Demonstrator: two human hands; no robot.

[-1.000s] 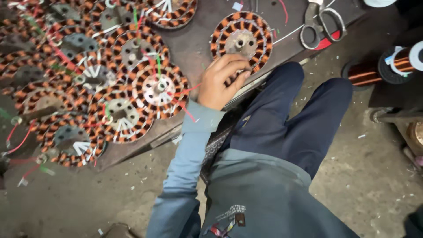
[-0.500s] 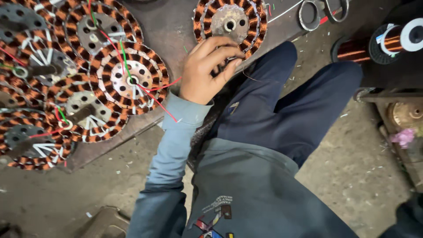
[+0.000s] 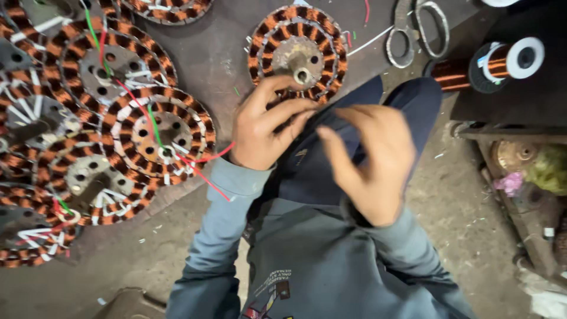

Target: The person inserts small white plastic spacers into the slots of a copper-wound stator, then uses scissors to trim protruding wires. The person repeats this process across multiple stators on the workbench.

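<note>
A round stator wound with copper coils lies on the dark board at its near edge. My left hand pinches that stator's lower rim between thumb and fingertips. Just right of it, my right hand hovers over my lap in dark trousers, fingers spread and holding nothing. Whether a thin wire runs between the two hands is too fine to see.
Several more wound stators with red, green and white leads crowd the board's left side. Scissors lie at the top right. A spool of copper wire rests on a dark stand, and below it clutter sits on a low shelf.
My right hand has come into view beside the left one. The view has closed in on the stator, and my left hand has kept its hold on the stator's rim.
</note>
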